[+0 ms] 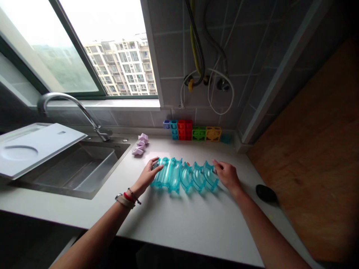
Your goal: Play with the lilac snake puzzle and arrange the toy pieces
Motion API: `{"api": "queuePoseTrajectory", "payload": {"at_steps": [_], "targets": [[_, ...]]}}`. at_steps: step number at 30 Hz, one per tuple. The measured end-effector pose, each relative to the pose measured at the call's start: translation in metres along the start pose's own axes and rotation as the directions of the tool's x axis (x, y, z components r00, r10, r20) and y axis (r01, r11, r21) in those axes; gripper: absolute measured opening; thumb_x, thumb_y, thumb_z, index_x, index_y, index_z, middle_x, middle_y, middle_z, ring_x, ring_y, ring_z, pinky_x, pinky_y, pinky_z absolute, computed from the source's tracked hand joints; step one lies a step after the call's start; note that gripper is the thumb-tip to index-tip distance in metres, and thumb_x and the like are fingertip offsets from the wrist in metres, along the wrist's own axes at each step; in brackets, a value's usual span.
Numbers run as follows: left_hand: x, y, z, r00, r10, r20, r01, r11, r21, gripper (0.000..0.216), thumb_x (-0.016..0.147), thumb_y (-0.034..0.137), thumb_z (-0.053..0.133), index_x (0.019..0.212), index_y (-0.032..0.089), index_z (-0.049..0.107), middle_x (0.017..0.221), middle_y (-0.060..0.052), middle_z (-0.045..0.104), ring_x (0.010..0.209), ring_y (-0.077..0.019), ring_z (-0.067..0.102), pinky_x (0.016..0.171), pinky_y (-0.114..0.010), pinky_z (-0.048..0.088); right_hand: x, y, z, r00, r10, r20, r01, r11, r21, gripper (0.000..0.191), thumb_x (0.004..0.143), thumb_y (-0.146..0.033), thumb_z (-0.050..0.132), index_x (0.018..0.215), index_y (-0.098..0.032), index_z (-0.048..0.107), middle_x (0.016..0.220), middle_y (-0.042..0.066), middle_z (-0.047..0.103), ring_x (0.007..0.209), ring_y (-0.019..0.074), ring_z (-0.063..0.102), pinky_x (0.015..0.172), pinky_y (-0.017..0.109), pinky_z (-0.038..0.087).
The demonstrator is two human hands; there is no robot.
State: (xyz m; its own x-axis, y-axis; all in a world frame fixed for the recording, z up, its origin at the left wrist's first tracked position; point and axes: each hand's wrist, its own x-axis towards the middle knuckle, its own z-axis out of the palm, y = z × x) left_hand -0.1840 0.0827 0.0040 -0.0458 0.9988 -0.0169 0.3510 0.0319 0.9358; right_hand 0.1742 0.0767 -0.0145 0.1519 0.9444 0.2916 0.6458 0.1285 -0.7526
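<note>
A row of clear turquoise plastic track pieces (183, 175) lies side by side on the white countertop (182, 220). My left hand (147, 175) rests against the left end of the row, thumb and fingers curled round the outermost piece. My right hand (227, 173) is at the right end, fingers touching the last curved piece. Both hands hem the row in from its two ends.
Pale lilac pieces (141, 144) lie behind the row. Coloured lattice cubes (193, 130) line the tiled wall. A steel sink (75, 168) with tap (70, 102) and a white board (33, 145) are at left. A black object (266, 193) lies at right beside a wooden panel (316, 157).
</note>
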Motion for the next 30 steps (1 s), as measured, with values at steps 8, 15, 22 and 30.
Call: {"api": "queuePoseTrajectory", "payload": {"at_steps": [8,15,22,30], "targets": [[0.067,0.02,-0.013,0.983,0.091,-0.161,-0.04,0.954,0.296,0.068,0.095,0.05,0.059,0.148,0.014,0.038,0.159,-0.023,0.04,0.15,-0.031,0.039,0.121,-0.045,0.032,0.015,0.019,-0.017,0.916,0.115,-0.384,-0.087,0.992,0.09,0.056,0.1,-0.059,0.043,0.057,-0.022,0.05,0.054,0.001,0.053,0.056,0.018,0.049,0.06,0.032,0.03],[0.143,0.03,-0.087,0.949,0.064,-0.309,0.139,0.793,0.593,0.096,0.076,0.047,0.082,0.148,0.007,0.033,0.154,-0.03,0.042,0.146,-0.0393,0.04,0.118,-0.049,0.034,0.012,0.012,-0.013,0.926,0.137,-0.351,-0.053,0.969,0.24,0.059,0.099,-0.064,0.045,0.058,-0.021,0.051,0.053,0.0,0.054,0.056,0.0176,0.053,0.061,0.03,0.035],[0.148,0.008,-0.104,0.96,0.033,-0.277,0.19,0.653,0.734,0.059,0.088,0.044,0.073,0.136,0.014,0.055,0.122,-0.014,0.07,0.11,-0.0281,0.068,0.099,-0.047,0.052,0.012,0.01,-0.011,0.951,0.099,-0.294,-0.018,0.964,0.266,0.058,0.099,-0.063,0.046,0.059,-0.021,0.054,0.054,0.001,0.057,0.057,0.0175,0.056,0.062,0.029,0.038],[0.035,0.026,-0.12,0.944,0.322,-0.068,-0.134,0.564,0.815,0.071,0.083,0.034,0.07,0.147,0.012,0.049,0.127,-0.015,0.069,0.11,-0.0286,0.068,0.096,-0.038,0.054,0.009,0.007,-0.013,0.944,0.043,-0.326,0.046,0.964,0.26,0.055,0.1,-0.058,0.047,0.061,-0.021,0.057,0.058,0.002,0.061,0.06,0.0189,0.06,0.064,0.03,0.04]]}}
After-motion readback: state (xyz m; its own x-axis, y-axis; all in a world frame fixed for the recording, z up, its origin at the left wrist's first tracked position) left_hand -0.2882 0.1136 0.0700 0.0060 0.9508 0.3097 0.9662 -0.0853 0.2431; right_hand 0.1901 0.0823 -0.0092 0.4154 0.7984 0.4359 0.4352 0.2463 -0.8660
